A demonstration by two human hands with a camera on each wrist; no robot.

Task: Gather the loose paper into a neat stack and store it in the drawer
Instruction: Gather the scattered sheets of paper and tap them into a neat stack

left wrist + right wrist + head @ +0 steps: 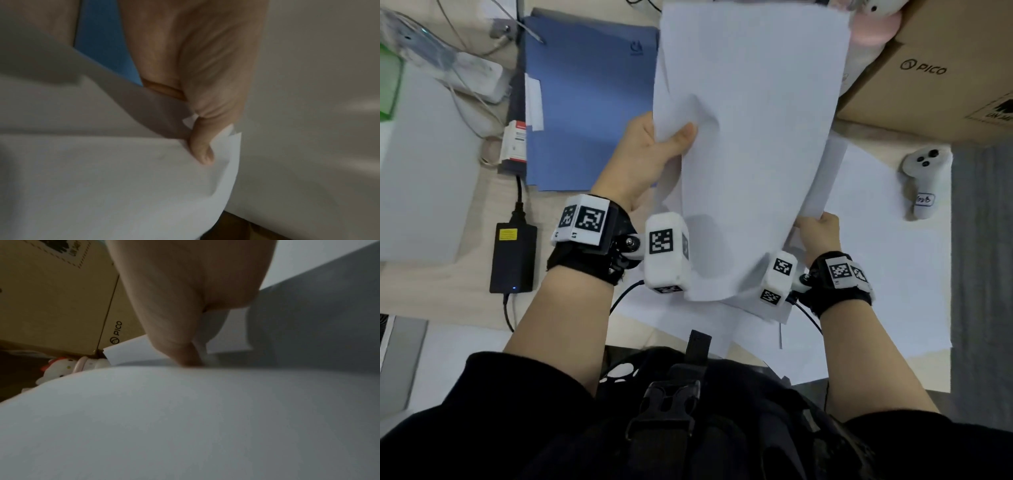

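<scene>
A bundle of white paper sheets [750, 113] is held up over the desk, bowed and not squared. My left hand [654, 150] grips its left edge, thumb on top and fingers hidden behind; the left wrist view shows the thumb [202, 146] pressing the paper [102, 178]. My right hand [816, 233] pinches the bundle's lower right corner, and in the right wrist view the fingers [185, 331] sit against the paper [185, 418]. More loose white sheets [887, 274] lie spread on the desk under and right of the bundle. No drawer is in view.
A blue folder [589, 102] lies at the back left. A brown PICO carton [945, 68] stands at the back right, with a white controller [924, 178] in front of it. A black power brick [513, 257] and cables sit at the left. A white toy figure [59, 368] lies by the carton.
</scene>
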